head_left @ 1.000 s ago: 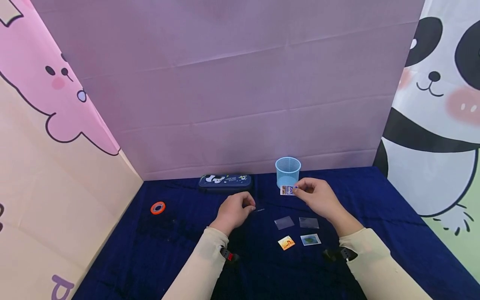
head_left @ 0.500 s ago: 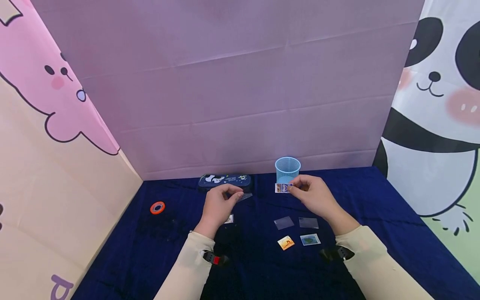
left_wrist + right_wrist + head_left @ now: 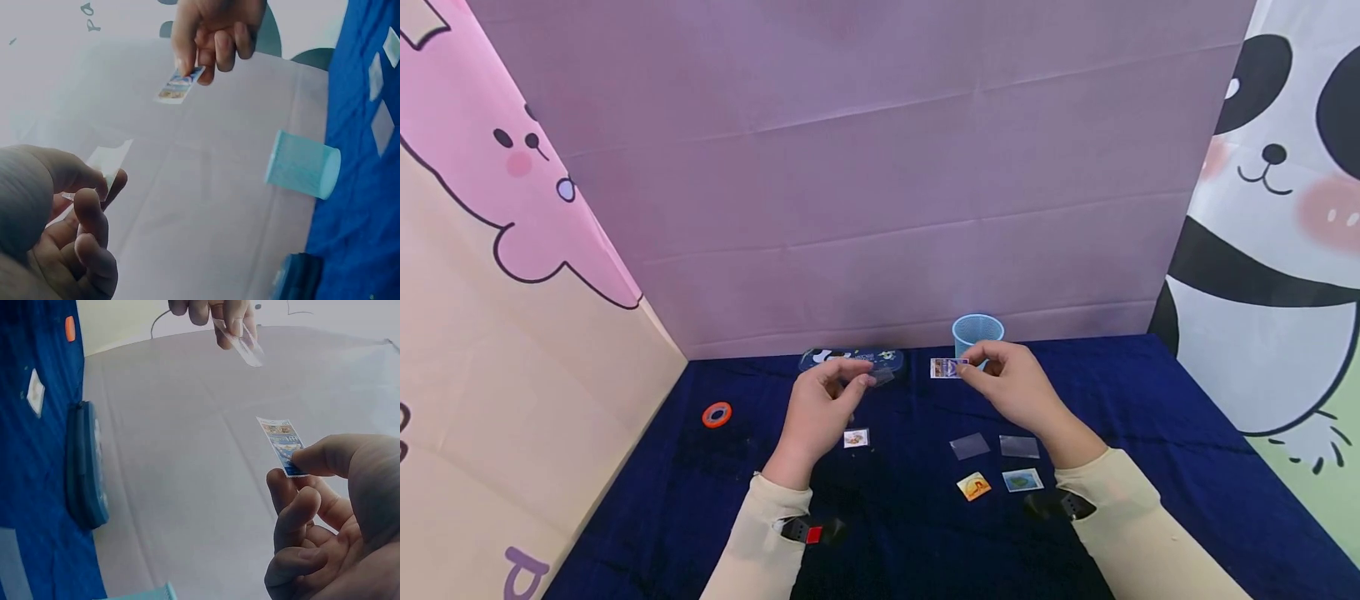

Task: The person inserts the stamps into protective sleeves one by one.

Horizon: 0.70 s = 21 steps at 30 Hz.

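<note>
Between thumb and forefinger my left hand (image 3: 817, 412) pinches a small clear plastic sleeve (image 3: 111, 161), raised in front of the pencil case (image 3: 891, 360). My right hand (image 3: 1017, 393) pinches one end of a stamp (image 3: 946, 368) with a blue and brown print, held up before the blue mesh cup (image 3: 972, 328). In the right wrist view the stamp's edge (image 3: 275, 432) looks perforated. Sleeve and stamp are apart, facing each other. On the cloth below the left hand lies a small white-edged stamp (image 3: 856, 438).
Two clear sleeves, one nearer (image 3: 970, 447) and one further right (image 3: 1018, 447), lie on the dark blue cloth. In front of them are an orange stamp (image 3: 974, 486) and a blue-green one (image 3: 1022, 480). An orange tape roll (image 3: 717, 414) lies at left. Fabric walls enclose the table.
My left hand has risen and moved left with the sleeve, uncovering the white-edged stamp on the cloth. My right hand has shifted left and slightly up with its stamp.
</note>
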Motion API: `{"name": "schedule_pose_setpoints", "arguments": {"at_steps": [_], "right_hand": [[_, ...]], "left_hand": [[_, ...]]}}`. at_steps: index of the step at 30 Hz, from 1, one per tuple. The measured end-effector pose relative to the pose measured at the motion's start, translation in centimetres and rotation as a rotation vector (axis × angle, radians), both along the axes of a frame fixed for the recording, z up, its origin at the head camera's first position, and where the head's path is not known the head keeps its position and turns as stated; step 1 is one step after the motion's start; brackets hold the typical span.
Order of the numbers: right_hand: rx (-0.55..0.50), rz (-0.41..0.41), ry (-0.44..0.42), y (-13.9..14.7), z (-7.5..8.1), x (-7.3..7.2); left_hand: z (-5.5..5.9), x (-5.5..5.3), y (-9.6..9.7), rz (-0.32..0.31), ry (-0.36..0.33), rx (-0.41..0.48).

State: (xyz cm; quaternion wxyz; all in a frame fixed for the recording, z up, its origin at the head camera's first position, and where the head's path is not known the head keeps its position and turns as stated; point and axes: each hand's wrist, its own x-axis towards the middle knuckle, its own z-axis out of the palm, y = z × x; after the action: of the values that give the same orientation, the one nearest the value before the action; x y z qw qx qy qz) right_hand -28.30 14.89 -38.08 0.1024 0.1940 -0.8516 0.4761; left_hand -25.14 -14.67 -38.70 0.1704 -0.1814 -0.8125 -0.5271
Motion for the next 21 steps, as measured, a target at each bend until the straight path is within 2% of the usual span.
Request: {"name": "schedule_pose_setpoints", "arguments": {"at_steps": [5,10,13,18,21], "right_hand": [[-0.020,0.012,0.004,-0.6,0.6,0.4],[-0.038,0.008,-0.007,-0.9,0.9,1.2],[-0.032,-0.005,-0.008,-1.0,1.0,1.7],[-0.029,-0.012,0.036,-1.0,1.7,2.6],[-0.040,-0.004,0.064,-1.1,2.2,3.0]], "left_hand": [[0.9,1.0,-0.1,0.003,0.012,0.010],[1.4,1.6,-0.2,0.001,-0.010,0.036],[1.6,1.8,-0.2,0.006,0.004,0.046],[1.9,1.9,-0.2,-0.001,0.042,0.051],[2.9,2.7,0.4,0.002,0.050,0.067]]}}
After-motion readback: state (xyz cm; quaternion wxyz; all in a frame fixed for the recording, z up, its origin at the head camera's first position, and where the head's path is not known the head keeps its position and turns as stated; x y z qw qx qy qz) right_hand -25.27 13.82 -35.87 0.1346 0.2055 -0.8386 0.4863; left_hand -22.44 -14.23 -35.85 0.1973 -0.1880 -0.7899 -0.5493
